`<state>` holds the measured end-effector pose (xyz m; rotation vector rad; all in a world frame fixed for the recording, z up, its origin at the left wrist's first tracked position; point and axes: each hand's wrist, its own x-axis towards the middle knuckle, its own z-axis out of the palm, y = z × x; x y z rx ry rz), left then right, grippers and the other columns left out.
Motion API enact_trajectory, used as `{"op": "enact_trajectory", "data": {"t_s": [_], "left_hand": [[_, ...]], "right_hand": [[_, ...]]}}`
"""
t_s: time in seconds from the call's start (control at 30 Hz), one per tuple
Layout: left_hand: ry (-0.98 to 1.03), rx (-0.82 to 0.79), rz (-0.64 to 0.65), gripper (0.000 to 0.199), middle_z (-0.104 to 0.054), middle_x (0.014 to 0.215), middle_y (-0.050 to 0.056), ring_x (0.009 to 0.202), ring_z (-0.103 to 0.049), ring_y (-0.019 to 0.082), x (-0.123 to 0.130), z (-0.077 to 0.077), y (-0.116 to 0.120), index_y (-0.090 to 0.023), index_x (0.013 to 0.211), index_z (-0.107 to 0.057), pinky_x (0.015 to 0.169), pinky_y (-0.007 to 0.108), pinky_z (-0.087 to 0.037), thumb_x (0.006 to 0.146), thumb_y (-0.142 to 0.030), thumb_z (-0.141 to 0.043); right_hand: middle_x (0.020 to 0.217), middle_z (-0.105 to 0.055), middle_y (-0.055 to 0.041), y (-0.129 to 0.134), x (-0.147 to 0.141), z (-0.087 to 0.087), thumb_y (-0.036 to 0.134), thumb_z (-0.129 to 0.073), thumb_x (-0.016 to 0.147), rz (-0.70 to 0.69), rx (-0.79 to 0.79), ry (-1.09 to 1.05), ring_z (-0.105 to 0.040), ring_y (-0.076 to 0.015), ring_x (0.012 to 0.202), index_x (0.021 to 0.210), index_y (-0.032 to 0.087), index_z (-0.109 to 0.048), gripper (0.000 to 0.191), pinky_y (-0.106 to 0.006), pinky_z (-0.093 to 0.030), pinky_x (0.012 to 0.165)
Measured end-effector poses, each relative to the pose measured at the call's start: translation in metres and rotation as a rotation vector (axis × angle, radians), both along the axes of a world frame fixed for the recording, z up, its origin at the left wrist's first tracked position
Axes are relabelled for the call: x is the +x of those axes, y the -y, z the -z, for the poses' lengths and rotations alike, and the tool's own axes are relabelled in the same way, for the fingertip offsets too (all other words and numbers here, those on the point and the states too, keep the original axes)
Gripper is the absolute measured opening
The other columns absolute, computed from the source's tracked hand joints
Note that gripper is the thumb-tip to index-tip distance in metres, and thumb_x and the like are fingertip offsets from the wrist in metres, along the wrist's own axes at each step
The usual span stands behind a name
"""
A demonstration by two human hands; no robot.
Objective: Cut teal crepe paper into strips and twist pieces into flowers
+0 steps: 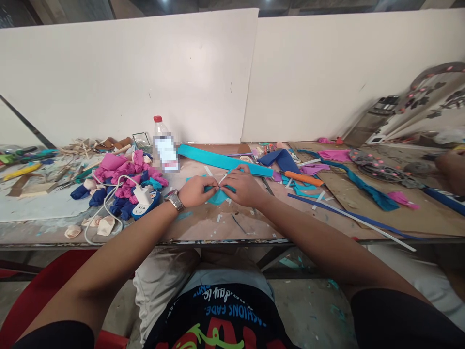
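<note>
My left hand, with a metal watch on its wrist, is closed in a pinch at the middle of the table. Fingertip to fingertip with it, my right hand is also pinched. Between and below them shows a teal piece of crepe paper or cloth, gathered where the fingers meet. Thin white strips poke out above the fingers; the exact grip on them is hidden. Just beyond my hands lies a long turquoise strip. An orange-handled cutter rests to the right.
Pink and blue bundles are heaped on the left beside a power strip with a white cable. A red-capped bottle stands behind. Blue and white strips cross the right side. Another person's hand is at the far right.
</note>
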<state>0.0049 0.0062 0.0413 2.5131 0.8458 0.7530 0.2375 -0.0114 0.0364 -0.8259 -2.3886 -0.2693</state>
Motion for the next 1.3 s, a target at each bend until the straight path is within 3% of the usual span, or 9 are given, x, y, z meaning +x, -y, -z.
{"op": "enact_trajectory", "data": {"t_s": [0.67, 1.03, 1.3], "left_hand": [[-0.203, 0.196, -0.030, 0.029, -0.079, 0.092, 0.006, 0.081, -0.067, 0.022, 0.002, 0.003, 0.000, -0.022, 0.104, -0.075, 0.070, 0.030, -0.038, 0.102, -0.037, -0.050], [-0.130, 0.134, -0.067, 0.034, -0.078, 0.088, 0.004, 0.075, -0.064, 0.019, 0.000, 0.003, -0.003, -0.021, 0.098, -0.076, 0.069, 0.030, -0.037, 0.103, -0.042, -0.051], [-0.029, 0.062, -0.030, 0.025, -0.077, 0.087, 0.002, 0.076, -0.065, 0.017, 0.005, 0.008, -0.001, -0.021, 0.094, -0.074, 0.072, 0.029, -0.041, 0.099, -0.036, -0.055]], "right_hand": [[0.086, -0.071, -0.0029, 0.001, -0.002, -0.001, 0.024, -0.053, 0.099, -0.005, -0.151, 0.030, -0.059, -0.0216, 0.090, 0.086, 0.020, -0.063, 0.017, -0.042, -0.025, 0.093], [0.090, -0.075, -0.0034, -0.001, -0.001, 0.001, 0.029, -0.058, 0.100, 0.026, -0.157, -0.053, -0.063, -0.0234, 0.096, 0.092, 0.021, -0.069, 0.016, -0.043, -0.024, 0.096], [0.084, -0.074, -0.0011, 0.000, -0.003, 0.000, 0.020, -0.060, 0.093, 0.018, -0.191, -0.094, -0.063, -0.0214, 0.092, 0.083, 0.021, -0.065, 0.011, -0.042, -0.025, 0.094]]}}
